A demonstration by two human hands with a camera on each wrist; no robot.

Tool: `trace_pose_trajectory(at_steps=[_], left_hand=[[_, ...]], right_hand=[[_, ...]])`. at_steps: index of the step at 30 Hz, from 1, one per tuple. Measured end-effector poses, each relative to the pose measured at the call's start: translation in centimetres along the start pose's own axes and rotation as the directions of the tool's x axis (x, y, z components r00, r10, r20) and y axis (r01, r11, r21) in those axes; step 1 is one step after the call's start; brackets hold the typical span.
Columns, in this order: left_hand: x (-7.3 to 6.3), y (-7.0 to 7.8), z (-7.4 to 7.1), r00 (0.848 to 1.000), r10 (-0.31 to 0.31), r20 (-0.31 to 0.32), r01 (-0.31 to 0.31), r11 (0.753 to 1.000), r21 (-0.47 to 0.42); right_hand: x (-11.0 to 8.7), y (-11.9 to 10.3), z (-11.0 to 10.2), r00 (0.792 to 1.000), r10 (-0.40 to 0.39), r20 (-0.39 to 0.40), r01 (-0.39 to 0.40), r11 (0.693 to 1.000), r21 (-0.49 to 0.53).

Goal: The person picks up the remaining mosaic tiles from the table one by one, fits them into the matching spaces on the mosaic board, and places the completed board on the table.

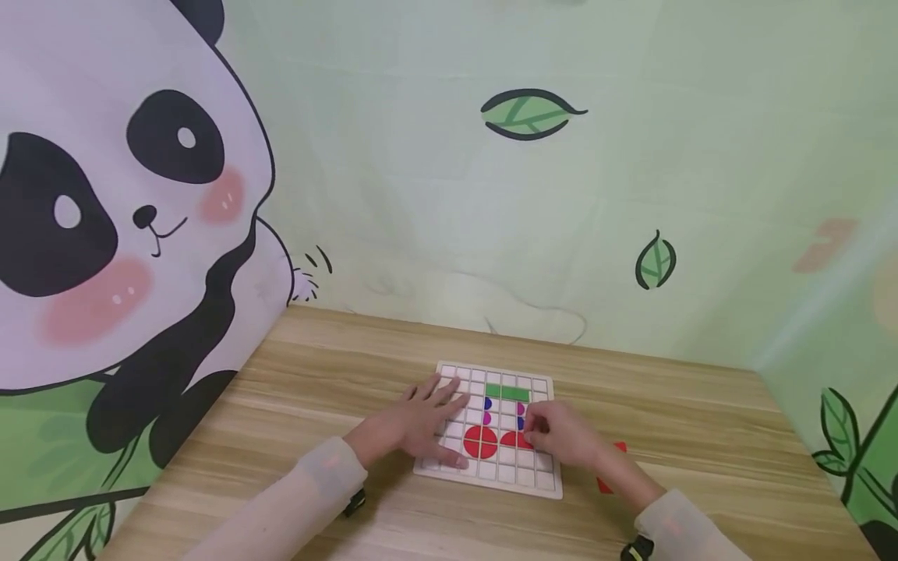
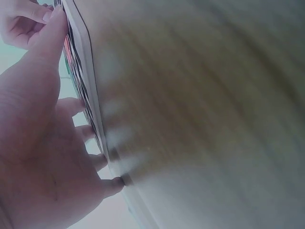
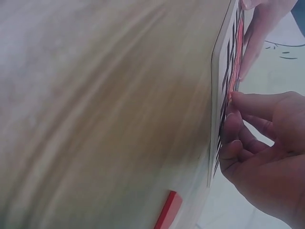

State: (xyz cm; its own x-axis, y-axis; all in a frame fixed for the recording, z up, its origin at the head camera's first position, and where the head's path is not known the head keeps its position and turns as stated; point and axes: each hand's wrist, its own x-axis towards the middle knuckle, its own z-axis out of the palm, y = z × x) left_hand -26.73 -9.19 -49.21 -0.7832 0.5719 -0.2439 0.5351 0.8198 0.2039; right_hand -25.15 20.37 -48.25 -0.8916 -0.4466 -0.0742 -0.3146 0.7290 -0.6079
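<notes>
A white gridded board lies flat on the table with coloured flat pieces on it. My left hand rests on the board's left side, fingers spread and thumb near the front edge. Beside it is a red circle made of quarter pieces. My right hand bends over the board's right side, its thumb and fingertips pinching at a red quarter-circle piece, partly hidden. In the right wrist view, the right hand's thumb touches the board's surface. Green strips and small blue and magenta half-circles lie farther back.
Another red piece lies on the wooden table right of the board, partly covered by my right forearm. A backdrop with a painted panda and leaves stands behind and beside the table.
</notes>
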Motion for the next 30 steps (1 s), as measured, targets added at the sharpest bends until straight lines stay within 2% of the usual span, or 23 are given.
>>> trace_pose_trajectory(at_steps=[11, 18, 28, 30], left_hand=[[0.0, 0.1, 0.0, 1.000, -0.013, 0.000, 0.013, 1.000, -0.019], [0.2, -0.1, 0.1, 1.000, -0.004, -0.009, 0.004, 1.000, -0.011], [0.0, 0.0, -0.1, 1.000, 0.001, -0.008, -0.001, 1.000, -0.017], [0.0, 0.0, 0.0, 1.000, 0.001, -0.006, -0.002, 1.000, -0.018]], right_hand=[[0.2, 0.4, -0.3, 0.999, -0.038, -0.008, 0.038, 0.999, 0.015], [-0.9, 1.3, -2.1, 0.999, -0.017, -0.030, 0.018, 0.999, 0.031], [-4.2, 4.3, -5.7, 0.983, -0.183, -0.034, 0.183, 0.983, -0.009], [-5.0, 5.2, -6.2, 0.981, -0.192, -0.025, 0.192, 0.981, -0.022]])
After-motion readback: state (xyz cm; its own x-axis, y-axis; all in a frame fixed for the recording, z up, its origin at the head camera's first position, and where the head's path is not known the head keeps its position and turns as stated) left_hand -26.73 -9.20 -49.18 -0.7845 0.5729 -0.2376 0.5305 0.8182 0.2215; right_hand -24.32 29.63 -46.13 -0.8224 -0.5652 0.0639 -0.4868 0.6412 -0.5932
